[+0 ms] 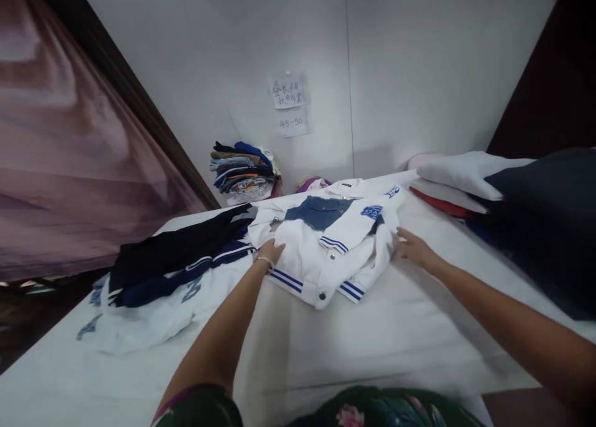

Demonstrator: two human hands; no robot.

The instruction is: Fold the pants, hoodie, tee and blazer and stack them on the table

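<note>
A white jacket (pixel 298 247) with blue-striped cuffs and hem, dark snap buttons and a blue denim-like panel (pixel 321 211) lies spread on the white-covered table in front of me. A blue badge (pixel 372 212) shows on its upper right part. My left hand (pixel 270 252), with a bracelet at the wrist, is closed on the jacket's left edge near the striped hem. At the opposite side, my right hand (pixel 414 248) reaches the sleeve's outer edge, its fingers stretched out and apart. Its fingertips lie at the fabric; a firm hold does not show.
Black trousers (pixel 172 250) and white garments (pixel 149 318) lie on the table (pixel 335 352) at left. A folded clothes stack (pixel 244 169) stands by the wall. Grey, red and dark clothes (pixel 535 228) are piled at right. A pink curtain (pixel 79 148) hangs at left; paper notes (pixel 292 104) are on the wall.
</note>
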